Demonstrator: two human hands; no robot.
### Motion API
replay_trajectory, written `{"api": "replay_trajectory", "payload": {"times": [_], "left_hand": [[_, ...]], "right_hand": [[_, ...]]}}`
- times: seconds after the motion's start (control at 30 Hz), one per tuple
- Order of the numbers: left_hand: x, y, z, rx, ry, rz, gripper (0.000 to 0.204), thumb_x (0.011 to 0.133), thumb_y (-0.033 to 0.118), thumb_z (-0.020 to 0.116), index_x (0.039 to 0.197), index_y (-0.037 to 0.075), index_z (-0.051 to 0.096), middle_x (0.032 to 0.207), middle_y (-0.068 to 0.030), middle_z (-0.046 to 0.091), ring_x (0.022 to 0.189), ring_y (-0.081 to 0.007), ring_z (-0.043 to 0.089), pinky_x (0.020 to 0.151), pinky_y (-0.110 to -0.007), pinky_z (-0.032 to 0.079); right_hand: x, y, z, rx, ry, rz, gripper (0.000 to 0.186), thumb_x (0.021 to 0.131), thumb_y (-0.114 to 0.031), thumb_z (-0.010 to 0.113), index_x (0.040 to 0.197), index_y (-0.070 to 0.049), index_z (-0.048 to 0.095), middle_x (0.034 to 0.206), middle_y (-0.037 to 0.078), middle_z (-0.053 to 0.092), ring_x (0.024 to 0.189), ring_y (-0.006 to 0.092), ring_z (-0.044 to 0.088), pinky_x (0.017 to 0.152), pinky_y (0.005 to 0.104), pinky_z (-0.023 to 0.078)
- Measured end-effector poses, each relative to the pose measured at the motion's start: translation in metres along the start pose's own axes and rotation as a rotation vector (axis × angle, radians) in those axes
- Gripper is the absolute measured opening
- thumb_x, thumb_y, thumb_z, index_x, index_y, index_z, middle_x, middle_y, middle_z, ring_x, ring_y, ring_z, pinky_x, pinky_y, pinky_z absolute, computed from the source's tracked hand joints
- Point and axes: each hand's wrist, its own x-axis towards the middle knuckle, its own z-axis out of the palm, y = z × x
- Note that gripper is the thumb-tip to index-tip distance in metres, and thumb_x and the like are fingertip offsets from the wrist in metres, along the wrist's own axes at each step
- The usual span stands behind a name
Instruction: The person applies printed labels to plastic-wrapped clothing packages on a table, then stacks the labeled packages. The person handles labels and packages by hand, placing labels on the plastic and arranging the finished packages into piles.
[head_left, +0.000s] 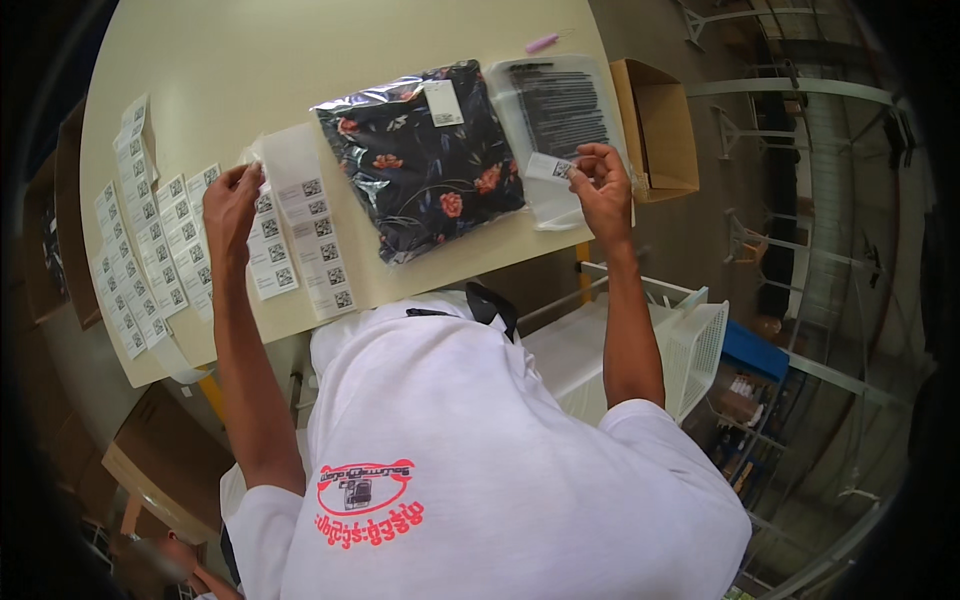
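Note:
In the middle of the table [400, 28] lies a folded dark floral garment [425, 185] in a clear plastic bag, with a white tag [442, 103] near its top. My right hand [605, 195] pinches a small white label [545, 167] with a square code, above a clear plastic bag [540, 205] bearing black print. To the garment's left, my left hand [232, 210] is closed in a pinch beside a label strip [320, 250] whose upper part is blank. What its fingertips hold, if anything, I cannot make out. A shorter label strip [270, 245] lies next to that hand.
Several more label strips [135, 240] cover the table's left side. A pink-handled tool [541, 43] lies at the far right, near an open cardboard box [660, 130]. A white basket [700, 350] stands below the right edge. Another person's arm [205, 575] shows at lower left.

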Motion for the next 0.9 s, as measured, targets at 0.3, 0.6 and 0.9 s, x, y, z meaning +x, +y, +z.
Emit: {"api": "replay_trajectory", "payload": {"times": [0.3, 0.6, 0.9], "left_hand": [[-0.093, 0.058, 0.058, 0.255, 0.396, 0.344, 0.036, 0.094, 0.018, 0.069, 0.125, 0.004, 0.06, 0.118, -0.0124, 0.069, 0.097, -0.02, 0.069, 0.081, -0.033, 0.055], [-0.162, 0.066, 0.199, 0.311, 0.025, 0.549, 0.028, 0.087, 0.003, 0.069, 0.114, 0.005, 0.066, 0.105, -0.0081, 0.071, 0.095, -0.0225, 0.067, 0.084, -0.034, 0.053], [-0.16, 0.035, 0.266, 0.943, 0.03, 0.846, 0.043, 0.082, 0.013, 0.069, 0.125, 0.021, 0.066, 0.156, -0.0075, 0.039, 0.145, -0.0324, 0.033, 0.118, -0.058, 0.019]], "right_hand": [[0.02, 0.054, 0.013, 0.134, -0.51, 0.245, 0.036, 0.082, 0.002, 0.058, 0.117, -0.002, 0.057, 0.094, 0.003, 0.063, 0.086, 0.0103, 0.059, 0.076, 0.0261, 0.049], [0.031, 0.079, 0.022, 0.17, -0.649, 0.13, 0.036, 0.08, 0.005, 0.052, 0.116, 0.001, 0.057, 0.096, 0.005, 0.063, 0.088, 0.0132, 0.06, 0.082, 0.028, 0.049], [0.036, 0.082, 0.016, 0.163, -0.676, 0.172, 0.038, 0.083, 0.007, 0.05, 0.119, 0.0, 0.057, 0.097, 0.004, 0.063, 0.089, 0.0119, 0.059, 0.078, 0.0268, 0.05]]}}
